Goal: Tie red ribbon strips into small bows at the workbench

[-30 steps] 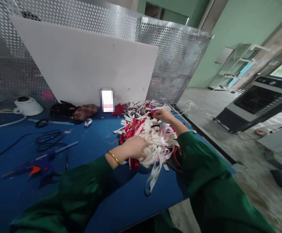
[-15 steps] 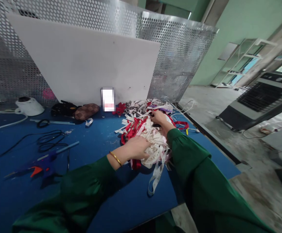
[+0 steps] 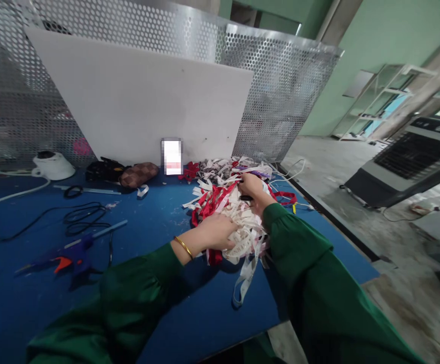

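A tangled heap of ribbons, mostly cream and white with printed letters, lies on the blue table. Red ribbon runs through its upper left part toward my right fingertips. My left hand, with a gold bangle on the wrist, rests on the near left side of the heap, fingers curled into the white ribbons. At the back of the heap, my right hand pinches ribbon between thumb and fingers; the exact strip is partly hidden. Something small and dark shows under the right palm. One loose white ribbon end trails toward me.
A blue glue gun and its black cord lie at left. Along the back are a white mug-like container, a checkered pouch, a lit phone and a white board. An air cooler stands right.
The view has shifted slightly, so everything sits a little to the right and lower. Both hands stay at the heap; red ribbon near my right fingers now looks straighter.
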A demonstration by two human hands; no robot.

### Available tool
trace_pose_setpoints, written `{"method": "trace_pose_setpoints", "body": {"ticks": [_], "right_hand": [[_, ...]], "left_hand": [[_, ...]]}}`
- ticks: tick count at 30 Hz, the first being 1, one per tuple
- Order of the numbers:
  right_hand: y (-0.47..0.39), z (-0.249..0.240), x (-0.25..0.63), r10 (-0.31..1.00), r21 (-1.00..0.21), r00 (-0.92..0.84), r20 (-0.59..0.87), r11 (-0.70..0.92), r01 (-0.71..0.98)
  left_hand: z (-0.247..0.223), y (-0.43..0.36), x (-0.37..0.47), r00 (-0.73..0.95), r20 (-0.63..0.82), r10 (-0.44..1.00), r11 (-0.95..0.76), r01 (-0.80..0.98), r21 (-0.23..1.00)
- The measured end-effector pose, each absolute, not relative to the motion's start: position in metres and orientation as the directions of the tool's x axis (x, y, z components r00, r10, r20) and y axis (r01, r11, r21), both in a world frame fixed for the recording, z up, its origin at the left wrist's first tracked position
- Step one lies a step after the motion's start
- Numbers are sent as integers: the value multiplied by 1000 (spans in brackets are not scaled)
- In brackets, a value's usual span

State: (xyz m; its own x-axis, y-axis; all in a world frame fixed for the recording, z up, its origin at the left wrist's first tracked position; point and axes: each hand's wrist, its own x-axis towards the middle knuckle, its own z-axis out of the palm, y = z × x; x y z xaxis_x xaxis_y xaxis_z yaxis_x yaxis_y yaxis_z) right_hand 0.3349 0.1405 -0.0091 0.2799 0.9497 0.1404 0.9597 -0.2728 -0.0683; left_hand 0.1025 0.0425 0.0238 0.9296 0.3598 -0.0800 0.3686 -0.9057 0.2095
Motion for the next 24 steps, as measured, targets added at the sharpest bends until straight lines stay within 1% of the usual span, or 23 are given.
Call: {"method": "trace_pose_setpoints", "body": {"ticks": [2,4,5,7,8,9,11,13,15,16,17,18,19,20,21,22,24], "right_hand": [[138,-3,338,940,-84,297,167,-286,955],[135,7,341,913,-154,318,255,-286,946],[134,12,343,886,-226,332,324,-268,936],[133,23,346,836,-461,369,407,-161,873],[133,29,346,831,-578,382,403,-93,811],[133,34,345,845,-667,382,374,-40,744],[132,44,341,885,-770,354,302,8,638],[127,53,333,902,-826,307,302,87,557],[117,60,320,916,-878,216,339,226,422],[112,63,313,919,-892,161,360,288,347],[106,64,306,921,-900,112,372,329,285],[100,65,298,924,-906,77,374,347,241],[95,64,291,930,-914,49,365,348,209],[91,62,284,936,-922,29,351,340,184],[88,59,278,943,-930,15,334,326,170],[86,56,272,949,-935,5,316,311,169],[85,48,264,953,-936,14,303,295,192]], "left_hand": [[24,43,103,931,-85,354,-909,364,204],[25,43,104,930,-94,354,-907,366,207],[26,43,104,929,-100,355,-905,369,215],[27,45,102,927,-105,360,-893,375,248],[28,46,101,927,-104,360,-885,374,276],[29,48,100,928,-101,358,-875,371,310],[28,55,97,932,-83,354,-841,356,408],[27,64,95,927,-50,371,-772,338,539],[26,72,96,886,35,463,-659,318,682],[27,76,97,827,108,551,-585,290,757],[28,79,98,728,188,659,-507,246,826],[29,81,99,590,258,765,-440,185,879],[30,83,100,441,309,843,-397,120,910],[31,85,101,312,341,886,-379,67,923],[32,86,102,230,361,904,-377,29,926],[32,87,102,201,373,906,-382,5,924],[29,89,102,221,373,901,-379,-18,925]]}}
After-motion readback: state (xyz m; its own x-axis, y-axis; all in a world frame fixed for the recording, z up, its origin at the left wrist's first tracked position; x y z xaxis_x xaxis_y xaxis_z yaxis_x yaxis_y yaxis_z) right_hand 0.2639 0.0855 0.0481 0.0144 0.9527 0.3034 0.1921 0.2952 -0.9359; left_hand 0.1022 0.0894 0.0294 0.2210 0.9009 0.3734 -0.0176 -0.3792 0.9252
